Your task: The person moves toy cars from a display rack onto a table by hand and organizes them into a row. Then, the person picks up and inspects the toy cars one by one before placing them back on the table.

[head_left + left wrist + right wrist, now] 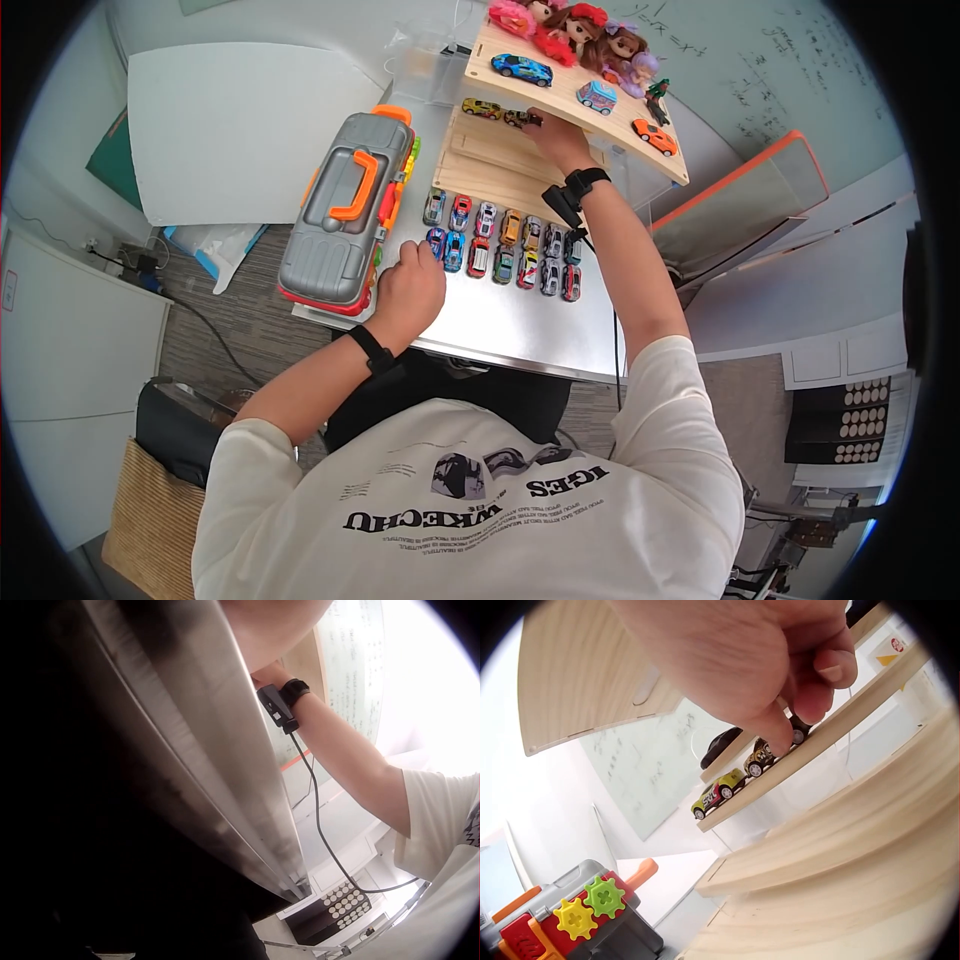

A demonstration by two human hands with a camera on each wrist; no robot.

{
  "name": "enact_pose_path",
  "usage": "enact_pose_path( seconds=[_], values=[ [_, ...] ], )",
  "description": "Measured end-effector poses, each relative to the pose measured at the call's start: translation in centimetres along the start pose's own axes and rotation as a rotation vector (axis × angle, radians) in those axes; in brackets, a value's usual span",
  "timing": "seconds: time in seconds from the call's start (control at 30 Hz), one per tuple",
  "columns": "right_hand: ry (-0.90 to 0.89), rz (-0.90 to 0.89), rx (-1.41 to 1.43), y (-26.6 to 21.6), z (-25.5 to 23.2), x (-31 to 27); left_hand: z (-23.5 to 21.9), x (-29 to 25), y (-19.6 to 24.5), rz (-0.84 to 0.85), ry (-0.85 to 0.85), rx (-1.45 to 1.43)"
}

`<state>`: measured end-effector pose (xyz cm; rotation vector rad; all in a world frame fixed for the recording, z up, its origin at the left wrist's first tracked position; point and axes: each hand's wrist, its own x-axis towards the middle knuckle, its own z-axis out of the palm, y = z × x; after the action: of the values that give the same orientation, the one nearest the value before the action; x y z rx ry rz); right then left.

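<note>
In the head view my right hand (pixel 555 140) reaches under the upper wooden shelf and pinches a black-and-gold toy car (pixel 759 757) on a narrow wooden step. A yellow-green toy car (pixel 718 793) sits just beside it on that step. My left hand (pixel 413 285) is low over the metal table, its fingers curled at the near end of a blue toy car (pixel 436 239), with the fingertips partly hidden. That car is at the left end of the nearer of two rows of small toy cars (pixel 503 265). The left wrist view shows no car.
A grey toolbox (pixel 330 215) with an orange handle stands left of the cars. On the upper shelf (pixel 560 88) are dolls (pixel 577 35), a blue car (pixel 521 69), a toy van (pixel 597 96) and an orange car (pixel 654 137). A cable (pixel 319 814) hangs from my right wrist.
</note>
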<state>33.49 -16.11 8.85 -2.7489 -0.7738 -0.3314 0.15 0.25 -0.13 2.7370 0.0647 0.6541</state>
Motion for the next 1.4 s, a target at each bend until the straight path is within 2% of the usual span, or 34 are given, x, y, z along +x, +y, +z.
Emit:
enact_pose_path(
  seconds=[0.17, 0.23, 0.37, 0.47, 0.53, 0.6, 0.67, 0.77, 0.8, 0.9, 0.97, 1.07, 1.13, 1.23, 1.33, 1.4],
  values=[
    [0.006, 0.028, 0.003, 0.1, 0.3, 0.2, -0.2, 0.1, 0.2, -0.006, 0.004, 0.011],
    [-0.095, 0.066, 0.007, 0.1, 0.0, 0.2, -0.2, 0.1, 0.2, -0.018, 0.003, -0.006],
    [0.009, 0.060, 0.019, -0.2, -0.7, -1.3, -0.3, 0.1, 0.3, -0.001, 0.006, -0.015],
    [0.113, 0.025, 0.062, -0.7, -3.1, -4.2, -0.3, 0.0, 0.4, -0.015, 0.027, -0.023],
    [0.149, -0.036, 0.242, -1.0, -5.5, -7.8, -0.4, -0.1, 0.7, -0.106, 0.017, -0.086],
    [0.182, -0.011, 0.223, -0.5, -6.6, -12.1, -0.4, -0.2, 0.7, -0.121, 0.017, -0.098],
    [-0.160, 0.163, 0.094, 0.0, -7.9, -16.4, -0.3, -0.2, 0.6, -0.130, 0.013, -0.118],
    [-0.272, 0.250, 0.101, 0.2, -8.1, -21.8, -0.4, -0.1, 0.6, -0.182, 0.043, -0.130],
    [-0.325, 0.319, 0.091, -0.1, -8.1, -22.9, -0.3, -0.1, 0.5, -0.173, 0.036, -0.137],
    [-0.333, 0.405, 0.108, 0.0, -7.5, -25.4, -0.4, 0.0, 0.4, -0.066, 0.118, -0.064],
    [-0.312, 0.459, 0.001, 0.4, -6.9, -26.4, -0.4, -0.1, 0.4, -0.061, 0.110, -0.067],
    [-0.300, 0.447, -0.117, 0.2, -6.8, -27.5, -0.4, -0.1, 0.3, -0.064, 0.107, -0.073],
    [-0.236, 0.444, -0.102, -0.2, -6.7, -27.8, -0.5, -0.1, 0.4, -0.073, 0.107, -0.080],
    [-0.189, 0.409, -0.143, 0.4, -6.4, -27.3, -0.7, -0.1, 0.6, -0.175, 0.063, -0.156],
    [-0.122, 0.313, -0.041, 0.4, -7.9, -24.1, -0.7, -0.2, 0.5, -0.162, 0.074, -0.167],
    [0.092, 0.109, 0.068, 0.6, -8.4, -20.9, -0.4, -0.1, 0.3, -0.078, 0.122, -0.116]
  ],
)
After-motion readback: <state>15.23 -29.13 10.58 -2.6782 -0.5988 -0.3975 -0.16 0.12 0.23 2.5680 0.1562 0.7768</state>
